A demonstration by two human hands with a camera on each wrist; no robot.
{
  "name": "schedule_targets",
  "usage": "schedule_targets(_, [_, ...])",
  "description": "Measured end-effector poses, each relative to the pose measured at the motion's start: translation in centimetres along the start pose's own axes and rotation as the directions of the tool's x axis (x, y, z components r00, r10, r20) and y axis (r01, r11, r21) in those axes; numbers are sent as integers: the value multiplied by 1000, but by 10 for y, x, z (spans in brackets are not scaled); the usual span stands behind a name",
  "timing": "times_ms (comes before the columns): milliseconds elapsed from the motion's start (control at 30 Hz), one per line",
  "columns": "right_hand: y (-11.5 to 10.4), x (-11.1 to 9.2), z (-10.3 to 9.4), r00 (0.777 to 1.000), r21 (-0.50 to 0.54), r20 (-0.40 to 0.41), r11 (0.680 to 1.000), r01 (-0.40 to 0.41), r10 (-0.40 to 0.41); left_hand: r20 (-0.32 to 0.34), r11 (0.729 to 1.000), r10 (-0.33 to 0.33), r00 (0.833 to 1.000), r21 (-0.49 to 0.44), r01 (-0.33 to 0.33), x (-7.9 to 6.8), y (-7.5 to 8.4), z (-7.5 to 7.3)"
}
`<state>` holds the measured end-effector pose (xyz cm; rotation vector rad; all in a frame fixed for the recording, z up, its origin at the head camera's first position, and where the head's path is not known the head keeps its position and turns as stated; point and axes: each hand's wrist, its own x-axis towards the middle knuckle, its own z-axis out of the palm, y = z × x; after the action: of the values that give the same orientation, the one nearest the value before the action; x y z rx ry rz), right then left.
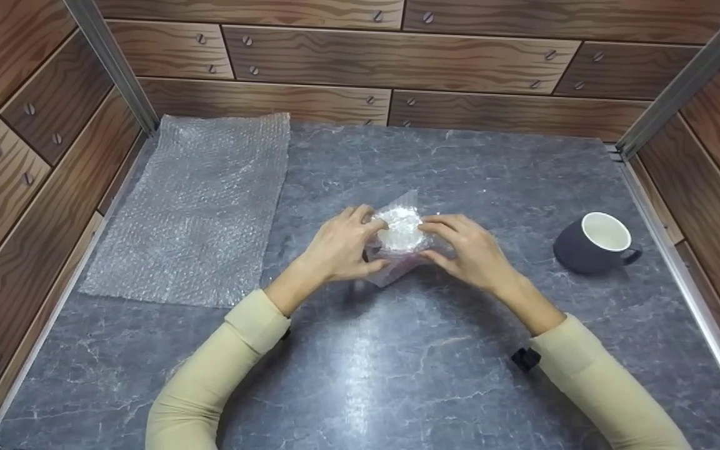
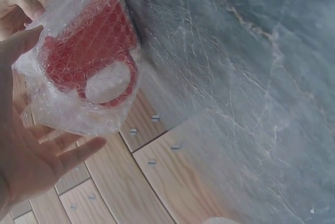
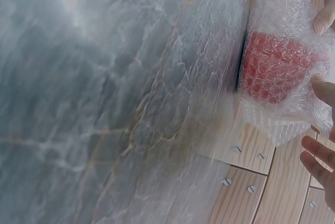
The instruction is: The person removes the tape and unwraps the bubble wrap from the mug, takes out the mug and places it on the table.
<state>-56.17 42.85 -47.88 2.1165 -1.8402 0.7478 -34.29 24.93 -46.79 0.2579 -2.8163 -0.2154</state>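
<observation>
A red mug (image 2: pixel 89 51), its handle showing through clear bubble wrap (image 2: pixel 63 114), stands upright at the table's middle. From above, the wrap (image 1: pixel 401 230) covers the mug's top, and a pointed corner sticks out behind. On the left side my left hand (image 1: pixel 347 244) touches the wrap at its top edge; in the left wrist view its other fingers (image 2: pixel 78 153) spread loosely beside it. My right hand (image 1: pixel 469 250) touches the right side of the wrap with thumb and fingertips. The right wrist view shows its lower fingers (image 3: pixel 316 158) extended beside the wrap.
A flat sheet of bubble wrap (image 1: pixel 197 212) lies on the left of the grey marbled table (image 1: pixel 435 362). To the right stands a dark blue mug (image 1: pixel 588 250) with a white inside. Wood-patterned walls (image 1: pixel 310 56) and metal posts (image 1: pixel 113 65) bound the table.
</observation>
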Motion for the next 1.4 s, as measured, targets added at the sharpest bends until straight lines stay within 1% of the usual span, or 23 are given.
schedule_targets(233, [0,2,3,1000,-6,-5,1000,23,-23,-12,999,-14,1000,43,14,-4,2,0])
schedule_targets(367, [-1,3,3,1000,-26,-2,999,30,-30,-29,998,-28,999,62,30,-5,3,1])
schedule_targets(633, [-1,1,-2,1000,-60,8,998,21,-20,-36,996,-40,999,73,42,-6,4,1])
schedule_targets(867, [-6,-2,-10,1000,-61,-27,998,-3,1,-35,996,-56,998,66,58,-7,4,3])
schedule_targets(967, [-11,-2,-15,999,-48,-35,998,-39,37,-31,996,-64,997,66,66,-7,4,3])
schedule_targets(1133, [-22,-1,-23,989,27,-23,989,-148,148,-29,996,-64,998,63,66,-7,4,3])
schedule_targets(1267, [-30,0,-27,971,113,7,965,-238,239,-26,996,-62,998,59,64,-7,4,3])
schedule_targets(1400, [-36,1,-29,950,203,35,929,-310,309,-30,996,-61,998,66,62,-7,4,3])
